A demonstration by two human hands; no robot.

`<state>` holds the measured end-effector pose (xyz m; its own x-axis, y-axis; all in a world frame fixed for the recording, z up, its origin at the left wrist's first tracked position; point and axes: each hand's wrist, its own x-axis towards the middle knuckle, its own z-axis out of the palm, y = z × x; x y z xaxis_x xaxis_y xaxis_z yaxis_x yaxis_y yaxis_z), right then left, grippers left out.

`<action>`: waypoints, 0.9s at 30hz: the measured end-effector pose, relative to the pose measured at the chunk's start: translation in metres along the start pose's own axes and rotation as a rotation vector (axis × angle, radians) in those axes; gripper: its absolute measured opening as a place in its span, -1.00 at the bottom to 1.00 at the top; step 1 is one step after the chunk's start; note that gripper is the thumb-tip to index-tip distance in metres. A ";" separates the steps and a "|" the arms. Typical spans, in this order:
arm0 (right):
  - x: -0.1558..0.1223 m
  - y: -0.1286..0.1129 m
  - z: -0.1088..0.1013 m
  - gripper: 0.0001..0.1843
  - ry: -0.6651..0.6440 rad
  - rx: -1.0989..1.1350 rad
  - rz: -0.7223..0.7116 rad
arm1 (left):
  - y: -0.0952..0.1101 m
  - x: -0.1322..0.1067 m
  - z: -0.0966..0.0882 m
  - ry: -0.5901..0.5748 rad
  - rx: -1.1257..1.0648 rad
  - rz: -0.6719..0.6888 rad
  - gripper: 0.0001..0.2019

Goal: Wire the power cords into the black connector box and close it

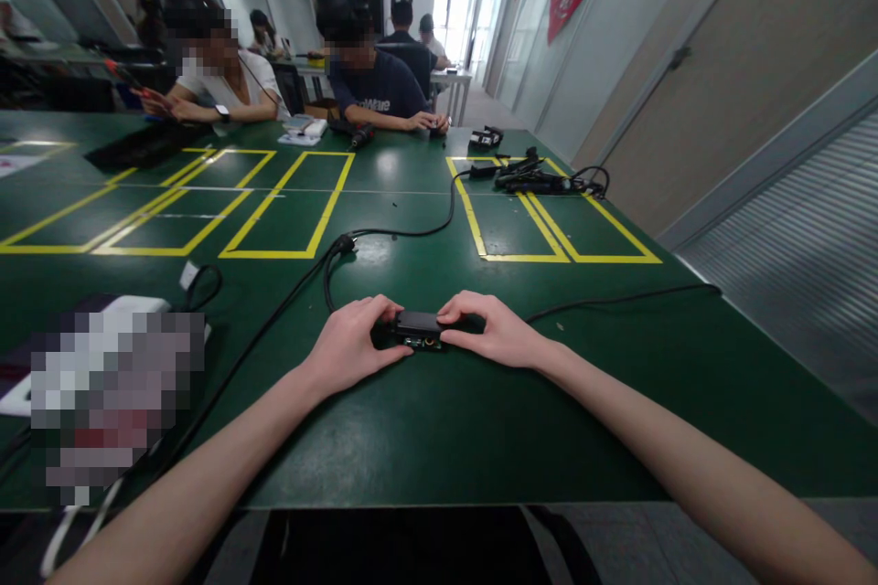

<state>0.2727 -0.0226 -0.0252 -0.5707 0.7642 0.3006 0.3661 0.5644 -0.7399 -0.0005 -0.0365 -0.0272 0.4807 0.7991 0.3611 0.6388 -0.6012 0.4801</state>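
Note:
In the head view, a black power adapter rests on the green table with its casing partly open. Circuit parts show along its near side, below the dark cover. My left hand pinches its left end, thumb low at the near edge and fingers at the top. From the right, my right hand grips the other end, thumb and fingers on the cover and side. Black cables run out behind both hands; where they join the adapter is hidden.
A black cable with a plug crosses the green table. Bundled black cables and adapters lie at the far right. A blurred-out item sits at left. Two people work across the table, near a power drill.

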 end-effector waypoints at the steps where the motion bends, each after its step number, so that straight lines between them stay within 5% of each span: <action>1: -0.001 0.000 0.000 -0.87 0.001 -0.021 -0.029 | 0.000 0.000 0.000 0.001 -0.009 0.004 -0.62; 19: -0.004 -0.007 -0.002 -0.91 -0.089 -0.328 -0.254 | 0.002 0.000 0.003 -0.083 -0.041 0.098 -0.79; 27: -0.004 -0.008 0.001 -0.74 -0.116 -0.357 -0.191 | 0.002 0.000 0.004 -0.098 -0.051 0.094 -0.76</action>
<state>0.2715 -0.0308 -0.0215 -0.7246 0.6066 0.3270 0.4656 0.7808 -0.4168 0.0029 -0.0373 -0.0295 0.5947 0.7340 0.3279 0.5584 -0.6706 0.4885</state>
